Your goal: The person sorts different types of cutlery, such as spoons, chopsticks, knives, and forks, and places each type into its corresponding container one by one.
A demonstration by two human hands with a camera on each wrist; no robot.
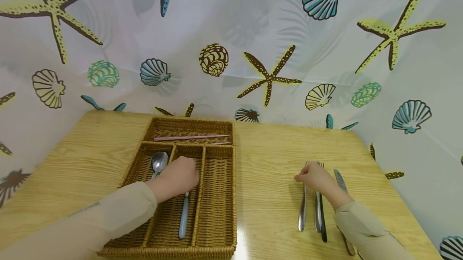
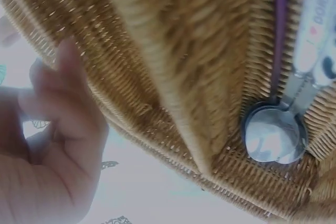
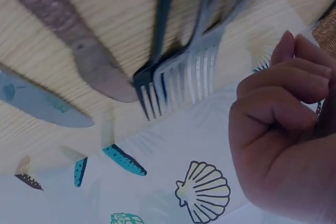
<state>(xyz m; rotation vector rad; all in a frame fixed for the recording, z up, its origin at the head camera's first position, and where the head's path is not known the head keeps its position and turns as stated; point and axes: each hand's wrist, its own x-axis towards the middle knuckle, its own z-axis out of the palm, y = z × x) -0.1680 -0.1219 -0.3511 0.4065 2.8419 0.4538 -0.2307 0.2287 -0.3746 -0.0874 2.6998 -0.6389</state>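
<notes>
My left hand point(image 1: 181, 175) is over the wicker tray's point(image 1: 234, 195) narrow middle compartment, its fingers loosely curled with nothing visible between them. Below it lies a utensil with a light blue handle point(image 1: 183, 218), its head hidden under the hand. Stacked spoons point(image 2: 273, 135) rest in the adjoining left compartment. Over the table on the right, my right hand point(image 1: 316, 177) has bent fingers and no visible object in them. Silver forks point(image 3: 197, 66) and a black fork point(image 3: 152, 77) lie beside and under it, tines toward the patterned cloth. Farther right lie knives point(image 3: 100, 69).
Pink chopsticks point(image 1: 191, 137) lie in the tray's back compartment. The tray's right compartment point(image 1: 217, 195) shows bare wicker. A white cloth point(image 1: 224, 23) printed with shells and starfish hangs behind the wooden table point(image 1: 267, 163).
</notes>
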